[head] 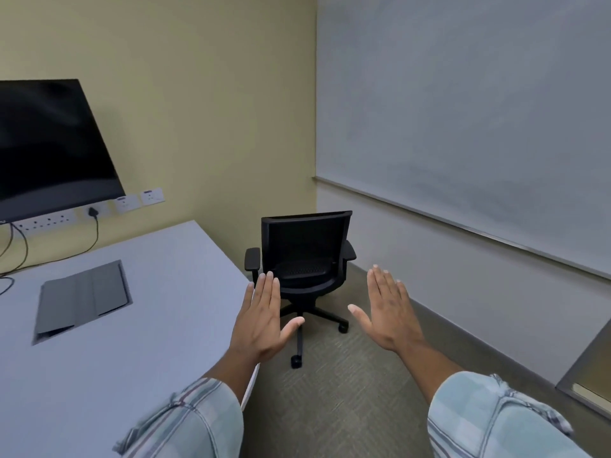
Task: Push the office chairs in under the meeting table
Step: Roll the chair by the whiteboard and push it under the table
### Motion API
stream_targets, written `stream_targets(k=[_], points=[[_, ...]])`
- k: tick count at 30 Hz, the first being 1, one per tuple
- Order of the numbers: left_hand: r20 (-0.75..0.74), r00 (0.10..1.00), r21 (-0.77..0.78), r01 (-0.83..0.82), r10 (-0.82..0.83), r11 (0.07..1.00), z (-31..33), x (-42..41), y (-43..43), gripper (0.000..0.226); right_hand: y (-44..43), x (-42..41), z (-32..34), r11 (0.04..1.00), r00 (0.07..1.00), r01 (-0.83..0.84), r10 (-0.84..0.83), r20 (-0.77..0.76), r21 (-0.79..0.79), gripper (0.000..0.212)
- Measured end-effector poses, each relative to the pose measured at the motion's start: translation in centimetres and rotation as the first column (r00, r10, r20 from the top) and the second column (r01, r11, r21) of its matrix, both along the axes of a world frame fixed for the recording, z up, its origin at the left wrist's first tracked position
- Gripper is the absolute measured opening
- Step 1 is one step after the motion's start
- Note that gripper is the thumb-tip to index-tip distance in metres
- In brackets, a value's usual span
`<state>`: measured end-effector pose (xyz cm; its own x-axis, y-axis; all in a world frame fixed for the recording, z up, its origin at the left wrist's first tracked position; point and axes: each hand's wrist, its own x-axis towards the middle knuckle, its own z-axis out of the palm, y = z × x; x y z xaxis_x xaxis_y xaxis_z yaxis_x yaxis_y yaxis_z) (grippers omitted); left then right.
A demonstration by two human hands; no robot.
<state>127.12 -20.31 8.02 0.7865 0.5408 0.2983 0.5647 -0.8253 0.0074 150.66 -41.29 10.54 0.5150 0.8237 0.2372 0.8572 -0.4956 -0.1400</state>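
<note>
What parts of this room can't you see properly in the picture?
Head view:
- Black screen: its left part is cut off by the picture's edge.
- Office chair: the left hand covers part of its base.
- Meeting table: its own top hides the underside.
- Wall sockets: markings too small to read.

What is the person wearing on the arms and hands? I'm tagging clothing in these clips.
Both hands, left and right, are bare: no gloves, rings or watch in view. Both forearms wear pale blue sleeves with a faint plaid of darker lines, the cuffs pushed back and bunched above the wrists.
</note>
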Motion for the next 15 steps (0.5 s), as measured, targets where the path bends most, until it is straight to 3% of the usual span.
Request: stream_targets(k=[9,15], points=[[0.029,0.995,-0.018,-0.1,0.1,0.995,1.5,13.3,6.3,0.105,8.3,15.0,0.4,0.998,0.998,-0.063,0.063,0.019,-0.005,0.097],[-0.007,0.993,-0.006,-0.122,0.122,0.993,0.9,18.4,11.3,0.106,14.4,20.5,0.3,0.993,0.993,-0.115,0.115,0.021,-0.018,0.098]])
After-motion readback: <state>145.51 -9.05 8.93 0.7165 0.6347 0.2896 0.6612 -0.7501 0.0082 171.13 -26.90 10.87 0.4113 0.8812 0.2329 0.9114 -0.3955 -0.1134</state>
